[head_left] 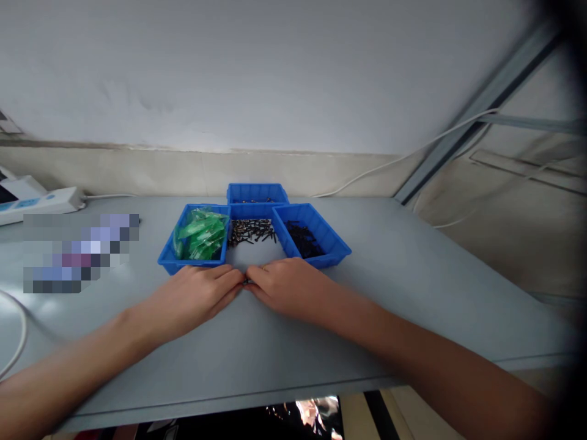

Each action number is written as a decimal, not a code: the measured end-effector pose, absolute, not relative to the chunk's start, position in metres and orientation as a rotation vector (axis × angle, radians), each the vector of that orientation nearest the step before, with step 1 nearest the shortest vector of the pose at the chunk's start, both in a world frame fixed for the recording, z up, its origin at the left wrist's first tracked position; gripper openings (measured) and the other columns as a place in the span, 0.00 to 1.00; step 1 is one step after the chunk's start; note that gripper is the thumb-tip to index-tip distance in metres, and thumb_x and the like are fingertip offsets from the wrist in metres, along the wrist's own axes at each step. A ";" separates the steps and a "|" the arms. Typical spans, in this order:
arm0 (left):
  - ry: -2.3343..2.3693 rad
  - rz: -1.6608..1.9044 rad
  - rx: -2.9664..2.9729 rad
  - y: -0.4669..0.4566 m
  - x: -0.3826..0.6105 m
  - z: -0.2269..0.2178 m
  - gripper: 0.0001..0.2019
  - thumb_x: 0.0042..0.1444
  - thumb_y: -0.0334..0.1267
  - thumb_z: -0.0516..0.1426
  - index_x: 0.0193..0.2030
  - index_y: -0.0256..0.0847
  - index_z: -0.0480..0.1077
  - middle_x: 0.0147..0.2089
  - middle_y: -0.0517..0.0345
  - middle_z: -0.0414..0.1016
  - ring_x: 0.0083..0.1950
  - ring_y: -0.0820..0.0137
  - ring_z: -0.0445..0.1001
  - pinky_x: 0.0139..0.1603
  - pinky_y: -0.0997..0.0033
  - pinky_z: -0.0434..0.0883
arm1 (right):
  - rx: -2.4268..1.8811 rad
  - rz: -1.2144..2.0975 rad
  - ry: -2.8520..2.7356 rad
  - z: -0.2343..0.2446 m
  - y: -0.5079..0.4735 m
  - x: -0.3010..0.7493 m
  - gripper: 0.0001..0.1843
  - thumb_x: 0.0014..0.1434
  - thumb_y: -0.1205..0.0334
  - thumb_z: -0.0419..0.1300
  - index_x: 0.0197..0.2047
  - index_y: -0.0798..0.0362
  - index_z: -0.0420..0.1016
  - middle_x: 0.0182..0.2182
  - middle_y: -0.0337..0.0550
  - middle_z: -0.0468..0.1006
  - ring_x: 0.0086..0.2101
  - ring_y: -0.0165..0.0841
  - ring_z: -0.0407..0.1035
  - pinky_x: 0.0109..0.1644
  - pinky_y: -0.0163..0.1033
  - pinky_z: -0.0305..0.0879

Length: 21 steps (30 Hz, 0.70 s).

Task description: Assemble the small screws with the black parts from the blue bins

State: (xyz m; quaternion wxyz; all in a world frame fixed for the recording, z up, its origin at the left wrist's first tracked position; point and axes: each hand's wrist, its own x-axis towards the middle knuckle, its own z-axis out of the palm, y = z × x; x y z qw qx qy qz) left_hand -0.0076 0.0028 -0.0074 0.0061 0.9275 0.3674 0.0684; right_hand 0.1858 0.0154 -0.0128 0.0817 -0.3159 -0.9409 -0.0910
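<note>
My left hand (202, 290) and my right hand (288, 284) meet fingertip to fingertip just above the table, in front of the blue bins. Both are closed in a pinch on a small dark part (247, 280), mostly hidden by the fingers. Beyond them lies a loose pile of thin, dark, screw-like pieces (252, 231) on the tabletop. A blue bin (167, 260) at left holds green plastic bags (202, 235). The blue bin (337, 250) at right holds black slender pieces (302, 239). Behind the pile, a third blue bin (257, 192) contains small parts, barely visible.
The grey table (220, 360) ends at a front edge near my forearms. At left lie a white power strip (50, 201), a blurred-out object (87, 250) and a white cable (21, 330). A metal frame post (440, 134) rises at right, with a cable running to it.
</note>
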 end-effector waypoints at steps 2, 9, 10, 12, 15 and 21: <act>1.146 0.240 2.923 0.003 -0.008 -0.008 0.14 0.63 0.40 0.41 0.36 0.41 0.64 0.31 0.61 0.67 0.30 0.71 0.70 0.29 0.71 0.63 | -0.932 -0.272 -2.805 -0.013 0.016 0.186 0.08 0.60 0.64 0.47 0.32 0.54 0.64 0.24 0.40 0.73 0.23 0.30 0.66 0.23 0.37 0.44; 1.236 0.165 2.844 0.000 -0.006 -0.003 0.14 0.62 0.43 0.42 0.37 0.40 0.64 0.31 0.59 0.68 0.33 0.69 0.71 0.31 0.70 0.64 | -0.938 -0.267 -2.826 -0.011 0.015 0.187 0.06 0.59 0.66 0.49 0.31 0.55 0.64 0.23 0.39 0.72 0.22 0.29 0.65 0.22 0.37 0.43; 1.255 0.146 2.831 0.000 -0.005 -0.003 0.14 0.62 0.43 0.42 0.36 0.40 0.64 0.31 0.59 0.68 0.33 0.69 0.71 0.32 0.70 0.64 | -0.944 -0.270 -2.830 -0.011 0.014 0.187 0.06 0.59 0.66 0.49 0.31 0.55 0.64 0.23 0.39 0.72 0.22 0.29 0.65 0.22 0.37 0.43; 1.286 0.101 2.821 0.000 -0.004 -0.001 0.13 0.61 0.43 0.43 0.34 0.40 0.63 0.30 0.59 0.68 0.31 0.69 0.71 0.29 0.71 0.63 | -0.954 -0.268 -2.832 -0.011 0.014 0.187 0.05 0.58 0.66 0.50 0.31 0.54 0.64 0.23 0.39 0.72 0.22 0.29 0.65 0.22 0.37 0.42; 1.327 0.053 2.834 -0.001 -0.003 0.000 0.13 0.60 0.42 0.43 0.30 0.41 0.62 0.26 0.61 0.68 0.27 0.69 0.70 0.24 0.71 0.59 | -0.958 -0.256 -2.844 -0.010 0.014 0.187 0.04 0.58 0.66 0.50 0.31 0.54 0.63 0.23 0.38 0.72 0.22 0.29 0.65 0.22 0.37 0.43; 1.304 0.041 2.846 -0.001 -0.002 0.002 0.11 0.59 0.39 0.44 0.31 0.41 0.62 0.24 0.62 0.68 0.25 0.69 0.70 0.23 0.71 0.58 | -0.935 -0.254 -2.830 -0.011 0.015 0.187 0.05 0.59 0.66 0.49 0.32 0.54 0.63 0.24 0.38 0.72 0.23 0.29 0.65 0.23 0.37 0.43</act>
